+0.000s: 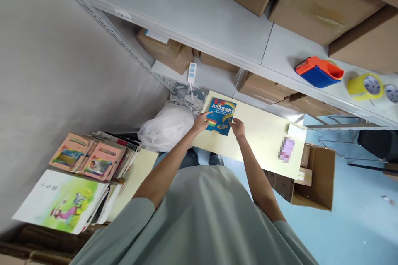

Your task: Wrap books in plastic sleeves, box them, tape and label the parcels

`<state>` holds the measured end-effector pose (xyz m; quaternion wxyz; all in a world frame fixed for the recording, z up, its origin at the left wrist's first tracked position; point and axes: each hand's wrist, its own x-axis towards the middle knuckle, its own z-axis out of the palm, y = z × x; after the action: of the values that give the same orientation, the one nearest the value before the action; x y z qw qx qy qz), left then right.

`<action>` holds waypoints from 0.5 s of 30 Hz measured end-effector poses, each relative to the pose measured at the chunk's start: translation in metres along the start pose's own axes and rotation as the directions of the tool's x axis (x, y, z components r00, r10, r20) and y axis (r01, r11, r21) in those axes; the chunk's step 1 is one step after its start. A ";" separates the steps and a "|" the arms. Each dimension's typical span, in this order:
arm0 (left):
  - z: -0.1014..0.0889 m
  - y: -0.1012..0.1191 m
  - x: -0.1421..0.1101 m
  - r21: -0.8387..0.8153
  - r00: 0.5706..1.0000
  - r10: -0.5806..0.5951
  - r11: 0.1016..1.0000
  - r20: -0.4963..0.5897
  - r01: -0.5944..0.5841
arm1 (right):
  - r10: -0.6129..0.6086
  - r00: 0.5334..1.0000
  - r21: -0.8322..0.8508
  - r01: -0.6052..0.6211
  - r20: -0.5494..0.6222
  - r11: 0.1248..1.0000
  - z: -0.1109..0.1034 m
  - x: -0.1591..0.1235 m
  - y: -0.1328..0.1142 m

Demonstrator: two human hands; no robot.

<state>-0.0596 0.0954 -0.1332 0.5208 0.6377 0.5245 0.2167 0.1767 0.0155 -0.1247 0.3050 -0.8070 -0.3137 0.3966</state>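
Observation:
A blue book (221, 116) with a yellow banana and a planet on its cover is between my two hands, over the pale yellow table (258, 132). My left hand (201, 122) grips its left edge, the index finger lying across the cover. At the right edge, my right hand (238, 127) pinches the book near its lower corner. Whether the book touches the table I cannot tell. To the right on the same table lie a blurred purple item (286, 149) and a small white box (296, 131).
Stacked books (96, 161) stand at the left beside a white plastic bag (168, 126). A grey shelf (199, 20) holds cardboard boxes (323, 4), an orange-and-blue tape dispenser (320, 71) and yellow tape rolls (365, 86). An open carton (323, 178) sits at the table's right end.

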 end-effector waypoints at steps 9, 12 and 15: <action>-0.058 -0.039 -0.079 0.060 0.994 -0.064 0.996 -0.091 0.070 | -0.039 0.993 0.021 0.036 0.115 0.999 0.035 -0.060 -0.037; -0.095 -0.069 -0.115 0.170 0.969 -0.063 0.980 -0.238 0.105 | -0.033 0.985 -0.053 0.043 0.171 0.998 0.057 -0.085 -0.049; -0.125 -0.094 -0.131 0.287 0.949 -0.074 0.943 -0.308 0.167 | -0.039 0.976 -0.108 0.063 0.212 0.992 0.079 -0.104 -0.063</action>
<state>-0.2508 0.0236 -0.1363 0.3434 0.6386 0.6617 0.1911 0.0430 -0.0039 -0.0708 0.2336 -0.7685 -0.3871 0.4527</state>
